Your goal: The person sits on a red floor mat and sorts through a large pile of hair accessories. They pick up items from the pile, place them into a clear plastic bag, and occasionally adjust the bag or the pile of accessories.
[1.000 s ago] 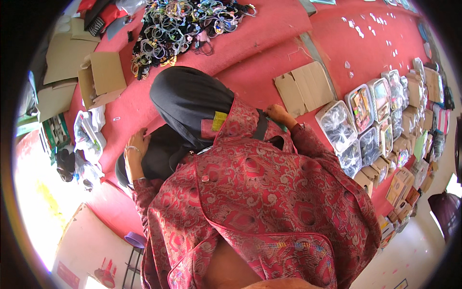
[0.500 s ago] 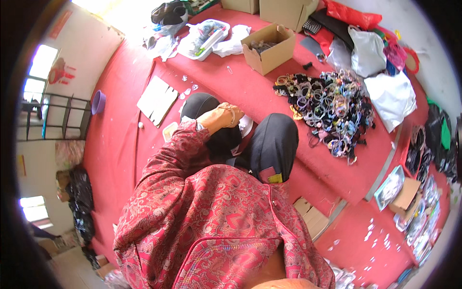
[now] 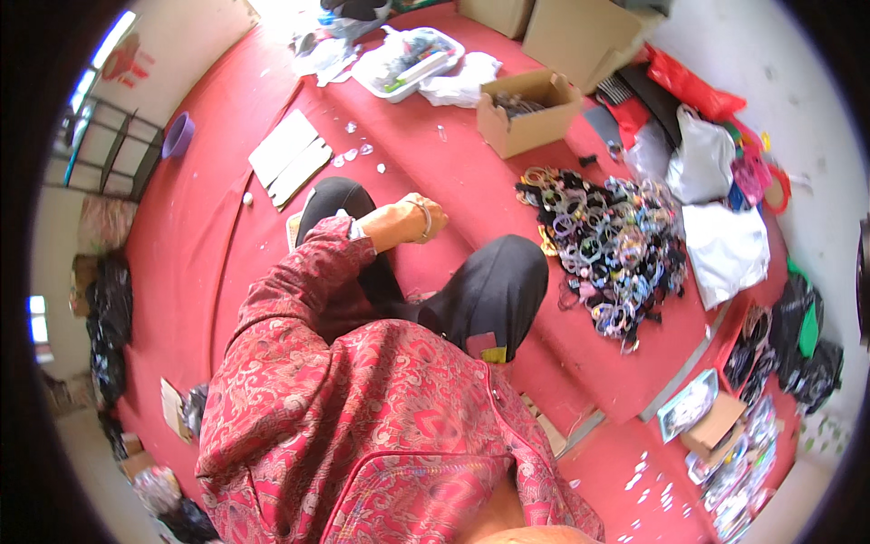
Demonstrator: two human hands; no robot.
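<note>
A heap of tangled bangles and hair bands (image 3: 609, 247) lies on the red floor (image 3: 453, 172), to the right of the left hand (image 3: 410, 220), whose fingers look curled shut, empty. The right hand is out of view.

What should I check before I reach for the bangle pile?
1. Left hand empty: cannot tell; it is curled in a fist above the knees.
2. Right hand visible: not ok; out of view.
3. Bangle pile uncovered: ok; it lies open on the red mat.
4. Path to the pile: not ok; a knee lies between.
5. Box open: ok; flaps up, beyond the pile.
</note>
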